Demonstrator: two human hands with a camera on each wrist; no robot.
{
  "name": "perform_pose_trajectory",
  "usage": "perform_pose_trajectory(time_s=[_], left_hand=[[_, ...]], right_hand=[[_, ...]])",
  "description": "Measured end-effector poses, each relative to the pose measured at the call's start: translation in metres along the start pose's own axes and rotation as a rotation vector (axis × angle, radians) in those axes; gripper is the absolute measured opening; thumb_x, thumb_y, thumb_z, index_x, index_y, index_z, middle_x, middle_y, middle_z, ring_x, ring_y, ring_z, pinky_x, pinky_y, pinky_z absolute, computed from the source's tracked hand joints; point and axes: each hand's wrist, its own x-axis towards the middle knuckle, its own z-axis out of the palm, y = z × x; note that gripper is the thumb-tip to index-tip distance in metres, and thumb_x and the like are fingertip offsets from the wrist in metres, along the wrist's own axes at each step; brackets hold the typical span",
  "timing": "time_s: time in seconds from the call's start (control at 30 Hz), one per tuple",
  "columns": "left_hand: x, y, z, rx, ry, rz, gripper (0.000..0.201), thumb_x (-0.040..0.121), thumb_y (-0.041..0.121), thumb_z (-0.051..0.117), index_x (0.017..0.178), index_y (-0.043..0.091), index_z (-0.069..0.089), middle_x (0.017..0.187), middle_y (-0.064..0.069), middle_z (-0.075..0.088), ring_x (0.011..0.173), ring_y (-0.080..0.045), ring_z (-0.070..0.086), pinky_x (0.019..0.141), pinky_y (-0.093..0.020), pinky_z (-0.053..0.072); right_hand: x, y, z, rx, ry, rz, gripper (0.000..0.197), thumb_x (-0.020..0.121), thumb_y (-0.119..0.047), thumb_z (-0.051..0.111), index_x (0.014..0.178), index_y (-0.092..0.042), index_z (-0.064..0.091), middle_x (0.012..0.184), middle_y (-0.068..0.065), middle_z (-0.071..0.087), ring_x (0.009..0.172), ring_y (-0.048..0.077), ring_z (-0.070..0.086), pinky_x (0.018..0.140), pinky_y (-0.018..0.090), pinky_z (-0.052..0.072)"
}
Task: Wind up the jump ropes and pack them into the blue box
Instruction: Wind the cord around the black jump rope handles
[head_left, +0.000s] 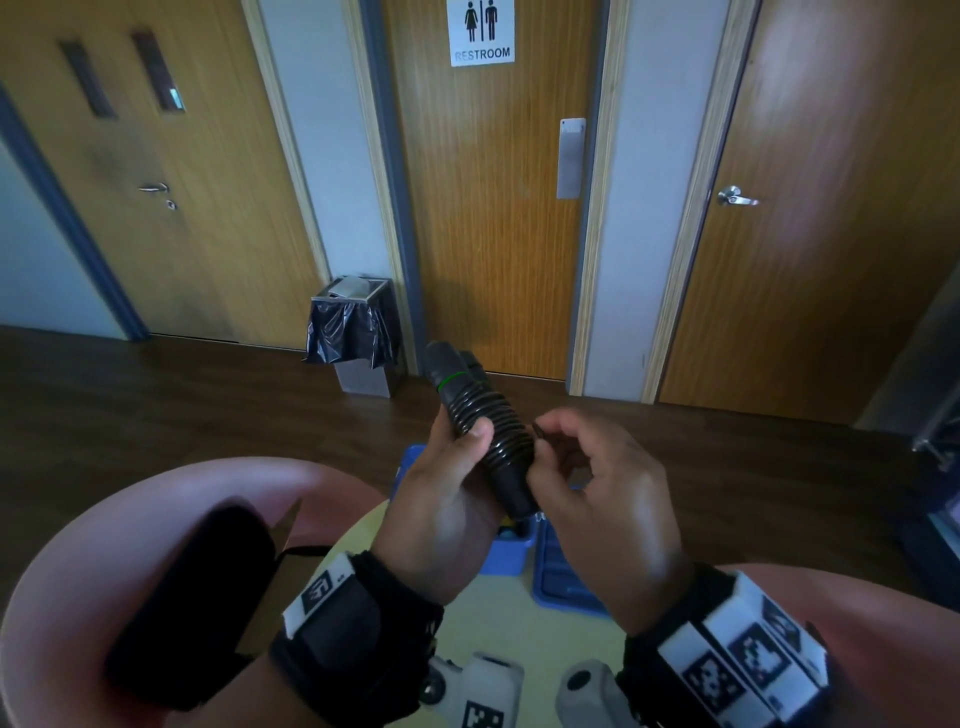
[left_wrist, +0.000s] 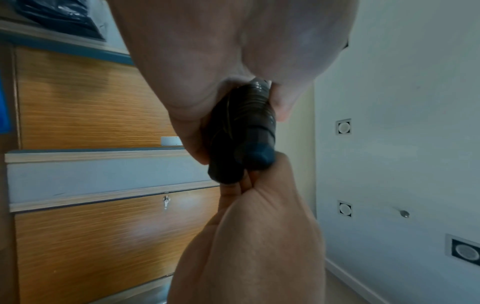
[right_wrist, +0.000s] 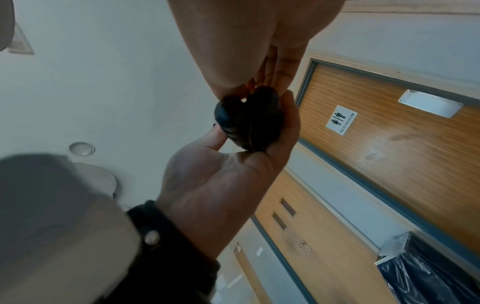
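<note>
Left hand grips the jump rope bundle — two black handles side by side with the black cord coiled tight round them, thumb pressed across the coils, fingers curled behind. Bundle is held up in the air in front of the person, tilted, top end leaning away and to the left; a thin green ring shows on the nearer handle just above the coils. Right hand is just beside the bundle on its right, fingers curled, thumb and forefinger pinching the loose end of the cord against the lower coils. In the left wrist view the left hand fills the top, the bundle pokes down from it, and the right hand meets its lower end from below. In the right wrist view the left hand cups the bundle from underneath, right hand touching it from above. Blue box sits below the hands on a pale round table, mostly hidden by the wrists; a blue lid-like piece lies just beside it on the right — contents too hidden to tell. Behind: wooden door with a RESTROOM sign, a bin with a black liner on the dark floor, pink seat at left.
</note>
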Motion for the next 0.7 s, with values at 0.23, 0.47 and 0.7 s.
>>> perform_pose_trajectory(time_s=[0.23,0.47,0.7], left_hand=[[-0.002,0.016,-0.018,0.114,-0.094,0.057,0.08,0.068,0.004,0.064,0.14,0.026,0.037,0.101,-0.014,0.058,0.097,-0.03,0.063,0.081,-0.043,0.055],[-0.005,0.031,-0.03,0.169,-0.115,0.064,0.079,0.074,0.009,0.068,0.144,0.023,0.033,0.098,-0.011,0.054,0.093,-0.028,0.061,0.077,-0.041,0.055],[-0.005,0.029,-0.039,0.087,-0.032,0.136,0.078,0.072,0.006,0.065,0.143,0.013,0.033,0.088,-0.011,0.056,0.084,-0.025,0.061,0.072,-0.039,0.055]], right_hand=[[-0.003,-0.007,0.02,-0.059,-0.022,-0.172,0.021,0.096,-0.016,0.047,0.106,-0.01,0.064,0.1,-0.007,0.06,0.092,0.005,0.054,0.083,0.005,0.037],[-0.006,-0.013,0.04,0.004,-0.026,-0.098,0.014,0.094,-0.009,0.052,0.105,-0.012,0.06,0.098,-0.008,0.054,0.092,-0.001,0.052,0.081,0.005,0.037],[0.0,-0.018,0.054,0.059,0.041,-0.011,0.014,0.083,-0.01,0.064,0.097,-0.015,0.065,0.092,-0.011,0.059,0.088,0.001,0.057,0.075,0.004,0.04]])
